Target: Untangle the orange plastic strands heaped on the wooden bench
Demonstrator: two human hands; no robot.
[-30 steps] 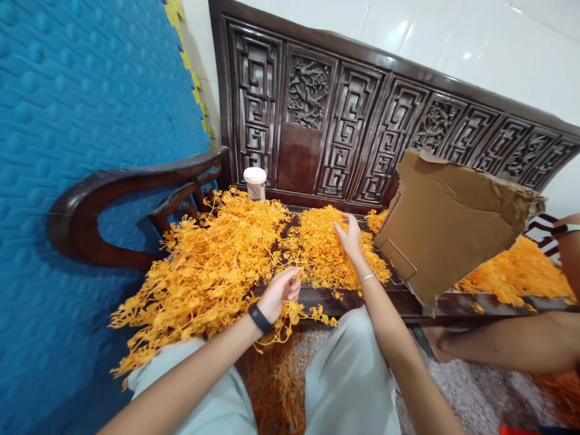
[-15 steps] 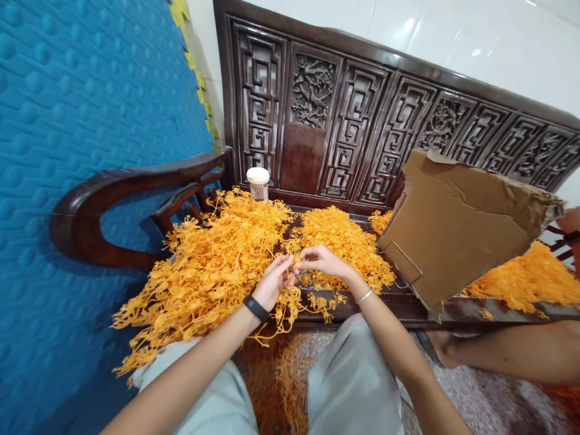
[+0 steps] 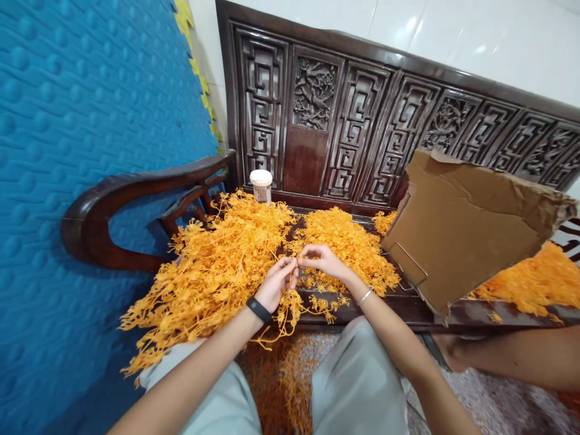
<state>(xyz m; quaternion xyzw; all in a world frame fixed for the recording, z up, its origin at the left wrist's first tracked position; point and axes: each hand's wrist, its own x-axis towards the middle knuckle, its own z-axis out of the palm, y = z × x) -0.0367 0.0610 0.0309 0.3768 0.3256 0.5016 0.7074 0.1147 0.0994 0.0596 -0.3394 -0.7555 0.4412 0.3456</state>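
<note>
Head view, bench (image 3: pixel 403 306) as landmark.

Left hand (image 3: pixel 274 285): I am holding it above the bench's front edge, thumb and fingers bent, pinching what is looking like a thin orange strand (image 3: pixel 298 260); fingers are covering most of it. I am wearing a black band (image 3: pixel 259 309) on this wrist.

Right hand (image 3: pixel 323 263): I am bringing its fingertips together against the left ones, above the bench seat. Cannot tell whether they are gripping the strand too. A bracelet (image 3: pixel 365 295) is circling the wrist.

Loose stems (image 3: pixel 288 314) are hanging over the bench's front edge, just below my left hand.

A big orange heap (image 3: pixel 222 260) is covering the bench's left end and spilling over the front. A smaller heap (image 3: pixel 348 241) is lying on the seat beside it. A white tub (image 3: pixel 261 186) is standing upright at the bench's back, behind the big heap. Cardboard (image 3: pixel 471 226) is standing tilted on the seat, further right; a third heap (image 3: pixel 539 281) is lying beyond it. Another person's leg (image 3: pixel 512 356) is showing before the bench's right part. A blue mat (image 3: pixel 99 90) is rising past the bench's left arm.
</note>
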